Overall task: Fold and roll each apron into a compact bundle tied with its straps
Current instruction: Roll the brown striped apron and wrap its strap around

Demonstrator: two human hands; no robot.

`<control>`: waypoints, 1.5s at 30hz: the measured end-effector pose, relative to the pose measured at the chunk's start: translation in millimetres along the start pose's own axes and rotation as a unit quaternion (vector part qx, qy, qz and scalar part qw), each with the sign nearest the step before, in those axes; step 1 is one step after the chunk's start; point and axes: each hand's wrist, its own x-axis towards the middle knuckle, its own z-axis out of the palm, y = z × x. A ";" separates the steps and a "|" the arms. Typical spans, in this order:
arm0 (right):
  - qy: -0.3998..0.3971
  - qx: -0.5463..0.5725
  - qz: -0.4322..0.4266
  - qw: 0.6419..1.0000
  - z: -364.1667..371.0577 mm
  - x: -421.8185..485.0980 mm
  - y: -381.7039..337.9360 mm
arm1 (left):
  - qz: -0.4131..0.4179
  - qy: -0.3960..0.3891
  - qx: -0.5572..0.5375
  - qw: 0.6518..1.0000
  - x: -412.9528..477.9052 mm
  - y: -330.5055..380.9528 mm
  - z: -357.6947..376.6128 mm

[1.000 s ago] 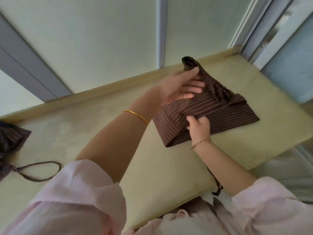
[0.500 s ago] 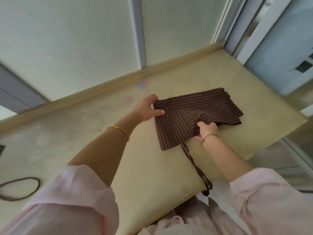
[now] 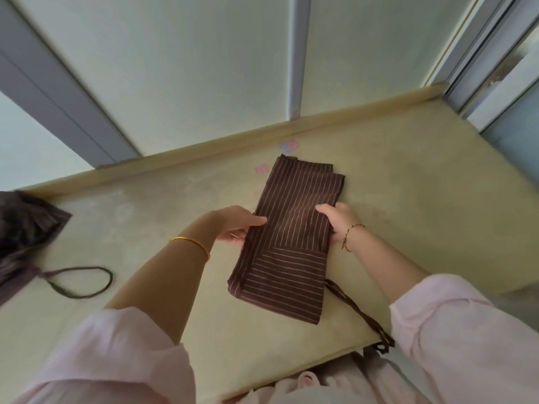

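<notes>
A brown striped apron lies folded into a long narrow strip on the yellowish table, running away from me. My left hand grips its left edge, thumb on top and fingers underneath. At the same height my right hand grips the right edge. One of its straps trails from the near right corner over the table's front edge.
A second dark apron lies bunched at the far left, its strap loop spread on the table. Small pink and blue stickers mark the surface behind the strip. A wall with grey rails rises behind the table.
The apron went from a wide half-folded shape to a narrow lengthwise strip. Both hands shifted from the cloth's near corner and left side to its two long edges.
</notes>
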 end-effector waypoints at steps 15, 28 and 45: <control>0.063 -0.094 -0.167 0.979 4.3 22.4 -9.1 | 0.005 0.087 -0.042 0.995 12.6 21.2 -0.2; 0.121 -0.266 -0.129 0.947 1.1 56.0 -16.4 | 0.059 0.263 0.155 0.950 44.5 49.6 14.8; 0.100 -0.559 -0.266 0.779 22.2 58.7 -15.9 | 0.238 0.301 0.542 0.747 88.6 49.5 31.1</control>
